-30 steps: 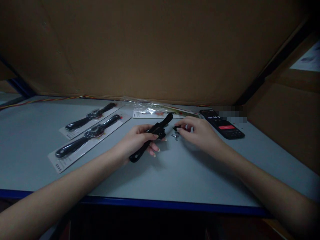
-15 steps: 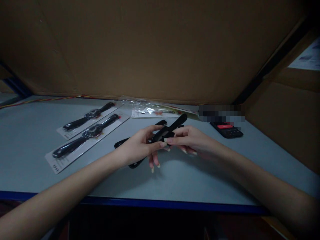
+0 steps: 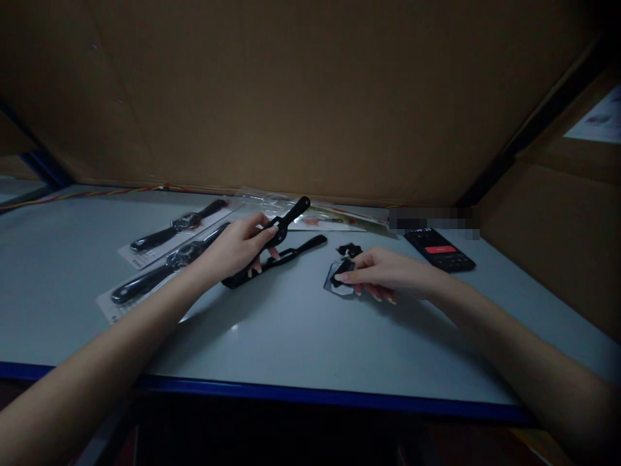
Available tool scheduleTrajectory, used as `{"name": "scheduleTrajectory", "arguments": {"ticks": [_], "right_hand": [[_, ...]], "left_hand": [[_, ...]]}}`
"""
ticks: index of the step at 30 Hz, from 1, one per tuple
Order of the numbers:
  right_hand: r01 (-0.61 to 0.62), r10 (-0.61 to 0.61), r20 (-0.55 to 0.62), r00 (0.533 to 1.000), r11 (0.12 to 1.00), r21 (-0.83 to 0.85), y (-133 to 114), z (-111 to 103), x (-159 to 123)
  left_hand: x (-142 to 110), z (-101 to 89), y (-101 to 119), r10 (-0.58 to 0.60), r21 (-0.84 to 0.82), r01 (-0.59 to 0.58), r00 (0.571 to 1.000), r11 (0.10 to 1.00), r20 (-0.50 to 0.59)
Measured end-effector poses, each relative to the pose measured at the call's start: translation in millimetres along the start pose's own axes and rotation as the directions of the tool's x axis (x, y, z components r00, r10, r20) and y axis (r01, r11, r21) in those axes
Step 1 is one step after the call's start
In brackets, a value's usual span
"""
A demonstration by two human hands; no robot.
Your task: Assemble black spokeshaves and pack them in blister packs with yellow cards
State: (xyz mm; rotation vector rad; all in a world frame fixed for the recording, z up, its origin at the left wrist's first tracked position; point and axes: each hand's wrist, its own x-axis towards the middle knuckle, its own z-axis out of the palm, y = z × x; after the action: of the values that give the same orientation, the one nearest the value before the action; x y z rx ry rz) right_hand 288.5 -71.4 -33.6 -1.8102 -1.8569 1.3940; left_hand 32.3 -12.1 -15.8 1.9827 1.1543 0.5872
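My left hand (image 3: 235,246) grips a black two-handled tool (image 3: 297,209), shaped like a spokeshave, and holds it tilted above the table. Below it, a second black tool of that shape (image 3: 310,245) lies on the tabletop, partly hidden by my fingers. At the right, my right hand (image 3: 376,272) pinches a small dark plate (image 3: 341,274). A clear, flat piece (image 3: 343,289) shows around and under that plate; whether it is also held I cannot tell. Just behind these fingers lies a small black part (image 3: 348,249).
Two carded blister packs with black tools, the rear pack (image 3: 179,224) and the front pack (image 3: 160,268), lie at left. Opened clear packaging (image 3: 272,199) and cards (image 3: 334,224) are at the back. A phone (image 3: 441,251) lies right. Cardboard (image 3: 310,97) walls the back.
My hands have moved apart. The left carried the black tool up and left; the right came away with the small plate. A small black part now shows on the table behind the right hand.
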Motion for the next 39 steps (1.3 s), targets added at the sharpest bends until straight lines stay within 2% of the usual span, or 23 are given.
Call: {"name": "scheduleTrajectory", "arguments": {"ticks": [3, 6, 8, 10, 13, 16, 23, 29, 32, 34, 36, 37, 39], "right_hand": [[-0.054, 0.043, -0.060, 0.997, 0.981, -0.185, -1, 3, -2], [-0.097, 0.041, -0.156, 0.987, 0.923, -0.372, -3, 7, -6], [-0.095, -0.022, -0.226, 0.974, 0.864, -0.494, -3, 8, -9], [-0.080, -0.106, -0.281, 0.954, 0.813, -0.577, -1, 9, -9], [-0.074, -0.145, -0.309, 0.940, 0.798, -0.598, 1, 11, -9], [-0.082, -0.134, -0.309, 0.942, 0.798, -0.597, -1, 12, -9], [-0.086, -0.126, -0.307, 0.943, 0.802, -0.592, -6, 13, -12], [-0.048, -0.167, -0.308, 0.936, 0.810, -0.584, -3, 13, -9], [-0.033, -0.195, -0.313, 0.930, 0.802, -0.597, -3, 13, -9], [-0.031, -0.208, -0.324, 0.923, 0.799, -0.601, -4, 13, -9], [-0.036, -0.216, -0.339, 0.915, 0.796, -0.604, -5, 13, -10], [-0.038, -0.220, -0.346, 0.912, 0.795, -0.606, -5, 13, -10], [-0.031, -0.234, -0.347, 0.908, 0.789, -0.613, -6, 14, -10]], "left_hand": [[5, -9.8, -6, 0.125, 0.262, -0.121, 0.992, 0.958, 0.003], [10, -13.3, -13, 0.275, 0.501, -0.265, 0.960, 0.824, 0.056], [13, -13.4, -19, 0.291, 0.535, -0.307, 0.950, 0.787, 0.115], [14, -12.5, -23, 0.279, 0.511, -0.316, 0.949, 0.799, 0.149], [16, -10.2, -28, 0.280, 0.468, -0.324, 0.946, 0.822, 0.164], [18, -9.1, -31, 0.284, 0.500, -0.328, 0.945, 0.802, 0.164], [20, -8.4, -35, 0.268, 0.705, -0.256, 0.959, 0.661, 0.097], [17, -5.9, -32, 0.311, 0.801, -0.230, 0.949, 0.553, 0.058], [11, -20.9, -23, 0.272, 0.816, -0.186, 0.962, 0.547, 0.037], [1, -39.3, -16, 0.202, 0.829, -0.099, 0.979, 0.551, -0.017], [-12, -60.2, -13, 0.082, 0.850, 0.044, 0.991, 0.525, -0.102], [-19, -69.8, -13, -0.013, 0.856, 0.123, 0.991, 0.503, -0.135], [-30, -84.4, -21, -0.154, 0.852, 0.188, 0.980, 0.489, -0.128]]}}
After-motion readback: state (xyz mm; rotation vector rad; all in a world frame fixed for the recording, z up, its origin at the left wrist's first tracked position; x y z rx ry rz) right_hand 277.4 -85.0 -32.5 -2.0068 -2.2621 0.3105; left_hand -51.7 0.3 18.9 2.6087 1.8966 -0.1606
